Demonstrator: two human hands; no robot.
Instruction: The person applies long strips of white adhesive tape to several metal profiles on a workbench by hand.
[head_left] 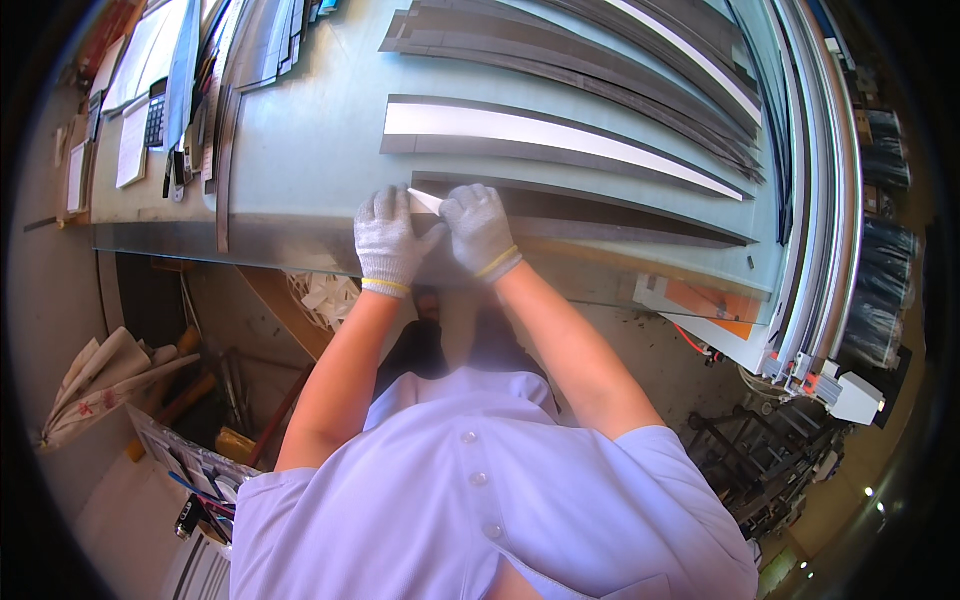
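Both hands wear pale grey knit gloves with yellow cuffs, side by side at the near edge of the glass-topped table (300, 150). My left hand (388, 240) lies with its fingers stretched forward and its thumb toward the right hand. Curled closed, my right hand (478, 228) pinches a small white strip (426, 201) whose pointed end shows between the hands. Beside the right hand a long dark grey strip (600, 217) runs off to the right; its left end is partly hidden by the hands. Beyond it lies another dark strip with a white band (500, 126) along its middle.
Stacked dark strips (560, 70) lie farther back. At the far left are papers, a calculator (156, 113) and pens; a narrow dark bar (224, 170) crosses the table there. A metal rail (825, 200) borders the right side. Rolled material (110, 380) stands below left.
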